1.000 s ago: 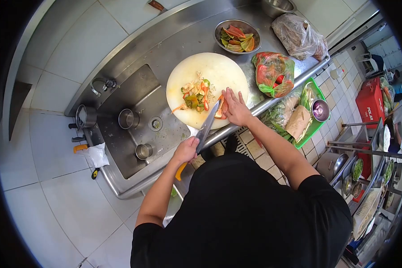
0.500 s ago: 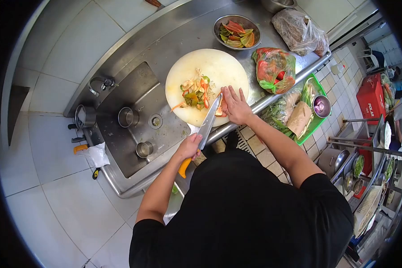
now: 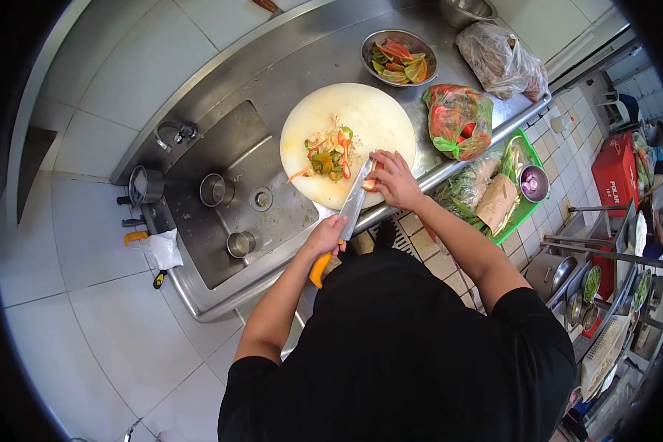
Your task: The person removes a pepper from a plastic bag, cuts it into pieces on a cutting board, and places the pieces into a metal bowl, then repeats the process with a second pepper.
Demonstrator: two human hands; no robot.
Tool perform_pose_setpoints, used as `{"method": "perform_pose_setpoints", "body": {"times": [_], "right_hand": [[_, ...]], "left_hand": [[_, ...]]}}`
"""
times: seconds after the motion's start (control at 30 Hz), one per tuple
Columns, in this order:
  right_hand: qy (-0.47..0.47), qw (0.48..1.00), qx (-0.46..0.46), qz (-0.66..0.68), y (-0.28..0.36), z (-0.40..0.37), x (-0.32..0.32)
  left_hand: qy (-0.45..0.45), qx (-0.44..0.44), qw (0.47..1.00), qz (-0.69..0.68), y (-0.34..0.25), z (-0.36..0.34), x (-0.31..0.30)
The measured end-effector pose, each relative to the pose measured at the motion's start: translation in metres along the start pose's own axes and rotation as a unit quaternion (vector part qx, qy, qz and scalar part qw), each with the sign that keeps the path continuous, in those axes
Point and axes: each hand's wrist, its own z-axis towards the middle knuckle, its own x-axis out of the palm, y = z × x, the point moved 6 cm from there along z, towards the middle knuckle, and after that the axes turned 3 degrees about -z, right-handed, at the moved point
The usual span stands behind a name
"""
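Observation:
My left hand [image 3: 326, 237] is closed on a kitchen knife [image 3: 354, 202] with a yellow handle. Its blade points away from me over the near edge of a round white cutting board [image 3: 379, 110]. On the board's near right side, my right hand [image 3: 398, 181] grips a reddish pepper piece [image 3: 370, 184] with bent fingers, close beside the blade tip. Those fingers partly cover the piece. A pile of pepper cores and scraps [image 3: 331, 153], in red, green and pale bits, lies left of the knife.
Beyond the board stands a metal bowl of pepper pieces [image 3: 398, 62]. Right of it sit a bag of red peppers [image 3: 460, 121] and another plastic bag [image 3: 497, 59]. A green crate [image 3: 524, 221] holds vegetables and a small onion bowl [image 3: 533, 182]. The sink [image 3: 221, 162] is at left.
My right hand's fingers, stretched flat over the pepper piece before, are now bent around it. The view has shifted slightly. The knife stays in my left hand, its blade a little steeper.

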Motion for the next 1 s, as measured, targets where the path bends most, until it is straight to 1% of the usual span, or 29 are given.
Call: {"method": "perform_pose_setpoints", "body": {"times": [0.13,0.2,0.23,0.27,0.3,0.33,0.37,0.4,0.47,0.5,0.57,0.6,0.63,0.67,0.7,0.73,0.77,0.83,0.87,0.9,0.93,0.97,1.0], "right_hand": [[-0.031,0.999,-0.008,-0.015,-0.004,0.003,-0.005],[-0.033,0.991,0.035,0.125,-0.017,0.006,-0.004],[-0.065,0.990,0.035,0.121,-0.020,0.009,-0.008],[-0.066,0.990,0.031,0.121,-0.022,0.013,-0.008],[-0.065,0.968,0.123,0.207,-0.031,0.018,-0.009],[-0.064,0.931,0.212,0.290,-0.041,0.021,-0.009],[-0.093,0.941,0.182,0.268,-0.040,0.032,-0.019],[-0.094,0.942,0.180,0.268,-0.037,0.046,-0.029],[-0.060,0.944,0.141,0.292,-0.017,0.076,-0.048],[-0.062,0.944,0.141,0.291,-0.008,0.087,-0.056],[-0.077,0.934,0.084,0.338,0.011,0.103,-0.071],[-0.084,0.934,0.086,0.335,0.003,0.100,-0.064],[-0.051,0.972,0.068,0.221,-0.011,0.094,-0.043],[-0.017,0.993,0.051,0.101,-0.025,0.088,-0.028],[0.049,0.994,0.086,0.042,-0.033,0.072,-0.016],[0.061,0.995,0.077,-0.009,-0.040,0.054,-0.004],[0.062,0.995,0.073,-0.018,-0.035,0.042,-0.009],[0.062,0.995,0.071,-0.028,-0.036,0.027,-0.016],[0.087,0.991,0.093,-0.050,-0.043,0.021,-0.015],[0.110,0.985,0.115,-0.071,-0.050,0.018,-0.015],[0.106,0.985,0.114,-0.072,-0.058,0.025,-0.023],[0.083,0.980,0.176,0.042,-0.077,0.036,-0.033],[0.058,0.957,0.235,0.157,-0.093,0.046,-0.043]], "left_hand": [[-0.005,-0.010,1.000,0.029,-0.007,-0.019,-0.015],[0.006,-0.031,0.998,0.046,0.000,-0.028,-0.022],[0.003,-0.030,0.998,0.057,0.004,-0.028,-0.024],[0.001,-0.028,0.998,0.056,0.006,-0.028,-0.025],[-0.009,-0.029,0.997,0.074,0.006,-0.029,-0.025],[-0.018,-0.030,0.995,0.091,0.005,-0.029,-0.026],[-0.019,-0.027,0.995,0.092,0.003,-0.029,-0.025],[-0.030,-0.024,0.994,0.101,0.000,-0.029,-0.025],[-0.039,-0.019,0.993,0.113,-0.005,-0.030,-0.023],[-0.052,-0.006,0.990,0.128,-0.010,-0.032,-0.022],[-0.064,0.008,0.987,0.147,-0.013,-0.035,-0.023],[-0.074,0.010,0.986,0.152,-0.012,-0.038,-0.026],[-0.083,0.014,0.984,0.157,-0.011,-0.040,-0.029],[-0.077,0.021,0.983,0.163,-0.010,-0.043,-0.031],[-0.092,0.026,0.984,0.152,-0.005,-0.050,-0.037],[-0.107,0.031,0.984,0.140,-0.001,-0.056,-0.043],[-0.104,0.037,0.983,0.143,0.000,-0.062,-0.045],[-0.131,0.025,0.988,0.081,0.006,-0.076,-0.049],[-0.130,0.027,0.988,0.083,0.012,-0.078,-0.047],[-0.130,0.031,0.990,0.048,0.017,-0.078,-0.047],[-0.131,0.035,0.991,0.013,0.017,-0.077,-0.049],[-0.132,0.038,0.990,0.017,0.015,-0.075,-0.050],[-0.132,0.041,0.990,0.020,0.013,-0.072,-0.047]]}}
